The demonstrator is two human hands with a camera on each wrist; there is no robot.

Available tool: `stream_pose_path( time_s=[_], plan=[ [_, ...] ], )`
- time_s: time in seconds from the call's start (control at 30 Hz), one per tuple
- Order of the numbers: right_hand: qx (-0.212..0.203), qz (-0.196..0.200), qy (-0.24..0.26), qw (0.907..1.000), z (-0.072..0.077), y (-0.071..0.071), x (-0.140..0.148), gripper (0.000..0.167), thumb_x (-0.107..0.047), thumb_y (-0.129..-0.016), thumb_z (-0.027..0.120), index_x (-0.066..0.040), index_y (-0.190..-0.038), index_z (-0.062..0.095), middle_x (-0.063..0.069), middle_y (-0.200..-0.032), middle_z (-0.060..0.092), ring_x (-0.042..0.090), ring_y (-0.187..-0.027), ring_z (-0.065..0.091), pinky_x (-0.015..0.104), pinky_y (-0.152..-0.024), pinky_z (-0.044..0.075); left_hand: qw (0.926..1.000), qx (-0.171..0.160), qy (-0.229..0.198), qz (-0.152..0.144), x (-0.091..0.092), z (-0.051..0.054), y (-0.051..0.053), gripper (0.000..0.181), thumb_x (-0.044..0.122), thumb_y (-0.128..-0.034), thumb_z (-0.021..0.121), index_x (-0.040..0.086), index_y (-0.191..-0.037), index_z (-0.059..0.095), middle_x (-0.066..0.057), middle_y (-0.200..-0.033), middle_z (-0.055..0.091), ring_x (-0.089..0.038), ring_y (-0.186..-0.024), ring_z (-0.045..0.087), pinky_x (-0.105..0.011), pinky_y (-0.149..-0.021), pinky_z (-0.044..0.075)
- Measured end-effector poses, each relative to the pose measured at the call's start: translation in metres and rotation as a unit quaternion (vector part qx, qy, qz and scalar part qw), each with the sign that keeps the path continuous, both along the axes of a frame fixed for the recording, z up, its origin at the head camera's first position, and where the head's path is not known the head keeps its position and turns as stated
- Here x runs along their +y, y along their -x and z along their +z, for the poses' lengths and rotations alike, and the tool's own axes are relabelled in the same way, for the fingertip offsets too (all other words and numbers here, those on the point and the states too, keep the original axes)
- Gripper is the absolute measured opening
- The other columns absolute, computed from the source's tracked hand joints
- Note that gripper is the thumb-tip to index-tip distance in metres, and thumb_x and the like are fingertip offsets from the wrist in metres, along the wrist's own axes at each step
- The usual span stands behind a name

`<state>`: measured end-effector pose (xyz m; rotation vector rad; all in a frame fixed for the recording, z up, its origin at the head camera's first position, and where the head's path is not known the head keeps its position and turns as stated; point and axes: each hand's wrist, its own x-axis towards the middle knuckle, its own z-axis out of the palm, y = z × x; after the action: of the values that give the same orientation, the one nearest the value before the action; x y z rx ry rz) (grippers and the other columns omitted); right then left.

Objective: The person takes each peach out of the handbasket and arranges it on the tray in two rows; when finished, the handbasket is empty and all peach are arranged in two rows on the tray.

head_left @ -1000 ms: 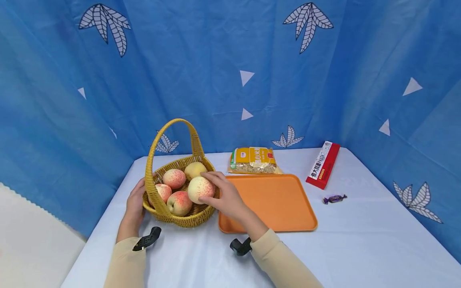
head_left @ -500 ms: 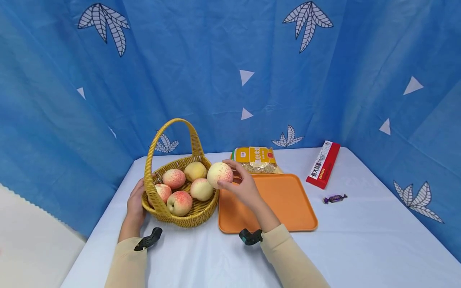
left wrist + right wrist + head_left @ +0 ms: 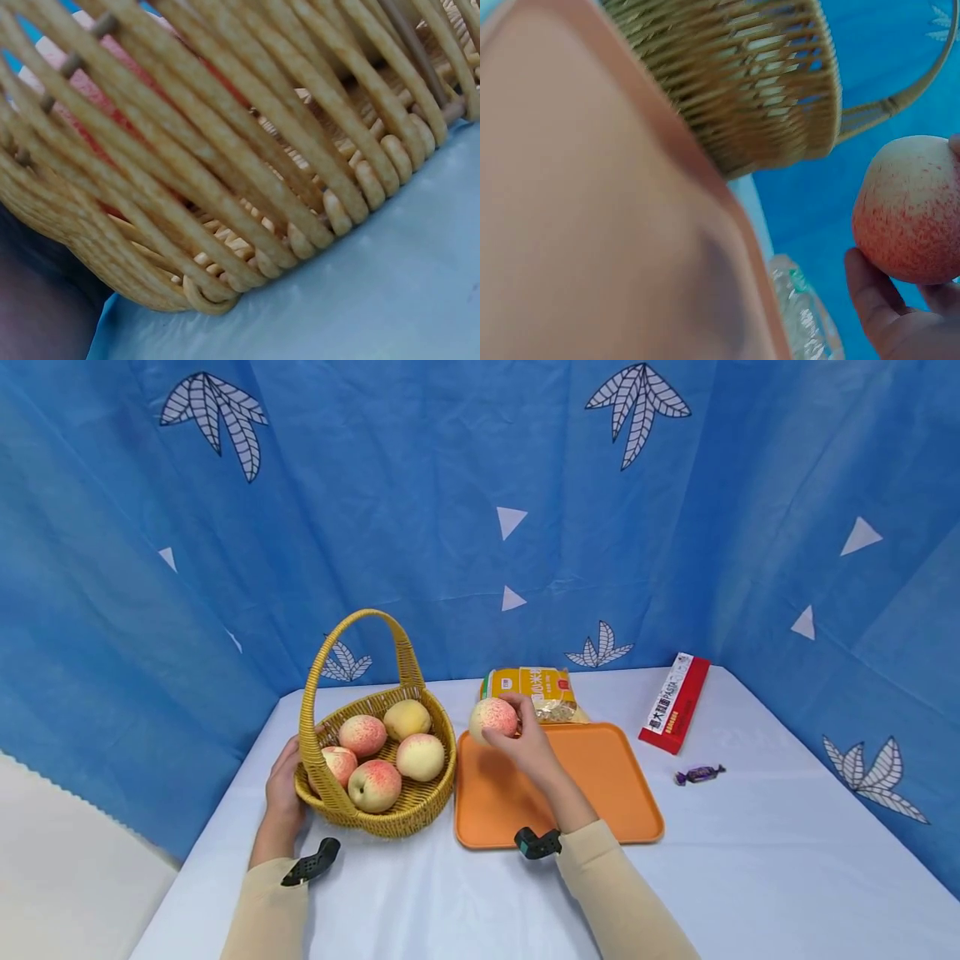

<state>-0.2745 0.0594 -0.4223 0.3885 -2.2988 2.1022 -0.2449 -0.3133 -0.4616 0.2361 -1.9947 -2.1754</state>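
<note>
grasping a peach with thumb and fingers, the right hand lifts it near the tray's far left corner. the left hand touches the basket's left side, its grip hidden; five more peaches lie inside.

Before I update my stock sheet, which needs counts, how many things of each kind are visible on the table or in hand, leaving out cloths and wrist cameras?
Fruits: 6 (5 in the basket, 1 in the right hand)
Baskets: 1
Orange trays: 1
Food packets: 2 (yellow bag, red packet)
Wrapped candies: 1
Total: 11
</note>
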Motion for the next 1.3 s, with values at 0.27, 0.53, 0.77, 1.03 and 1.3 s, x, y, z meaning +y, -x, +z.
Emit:
stream_pose_path(
  time_s=[0.27,0.53,0.77,1.03,1.3],
  plan=[
    [-0.006,-0.027,-0.103,0.9943,-0.018,0.012,0.004,0.063,-0.023,-0.089,0.075,-0.016,-0.146,0.047,0.012,-0.146,0.043,0.031,-0.122,0.052,0.047,-0.104,0.05,1.0,0.0,-0.003,0.002,0.0,0.0,0.001,0.047,0.022,-0.1089,0.022,0.014,-0.151,0.041,0.001,-0.156,0.034,-0.008,-0.139,0.032,-0.011,-0.101,0.035],
    [-0.033,-0.032,-0.118,0.992,-0.029,0.017,0.006,0.062,-0.021,-0.09,0.074,-0.017,-0.144,0.045,0.011,-0.145,0.05,0.029,-0.122,0.054,0.047,-0.105,0.049,0.9999,0.011,-0.001,0.003,0.0,-0.003,0.001,0.047,0.024,-0.109,0.021,0.013,-0.15,0.041,0.001,-0.153,0.036,-0.009,-0.139,0.032,-0.011,-0.102,0.035],
    [-0.034,-0.028,-0.114,0.9925,-0.034,0.019,0.007,0.062,-0.018,-0.09,0.074,-0.017,-0.146,0.046,0.012,-0.145,0.052,0.03,-0.123,0.056,0.047,-0.104,0.05,0.9998,0.019,0.004,0.002,0.0,-0.004,0.001,0.047,0.023,-0.1083,0.021,0.011,-0.149,0.042,0.002,-0.151,0.038,-0.007,-0.136,0.034,-0.011,-0.101,0.035],
    [-0.035,-0.041,-0.147,0.9877,-0.032,0.018,0.012,0.06,-0.025,-0.093,0.071,-0.018,-0.148,0.046,0.01,-0.147,0.051,0.031,-0.125,0.054,0.048,-0.108,0.047,0.9997,0.024,0.007,0.0,0.0,-0.004,0.0,0.047,0.022,-0.1077,0.022,0.011,-0.149,0.042,0.003,-0.15,0.039,-0.006,-0.136,0.034,-0.011,-0.101,0.034],
    [-0.056,-0.025,-0.17,0.9836,-0.033,0.021,0.02,0.071,-0.029,-0.091,0.073,-0.021,-0.153,0.038,0.013,-0.153,0.043,0.034,-0.132,0.049,0.053,-0.112,0.042,0.9998,0.016,0.006,0.001,0.0,-0.004,0.001,0.047,0.023,-0.108,0.021,0.013,-0.149,0.042,0.004,-0.149,0.039,-0.006,-0.135,0.035,-0.011,-0.101,0.035]
  ],
)
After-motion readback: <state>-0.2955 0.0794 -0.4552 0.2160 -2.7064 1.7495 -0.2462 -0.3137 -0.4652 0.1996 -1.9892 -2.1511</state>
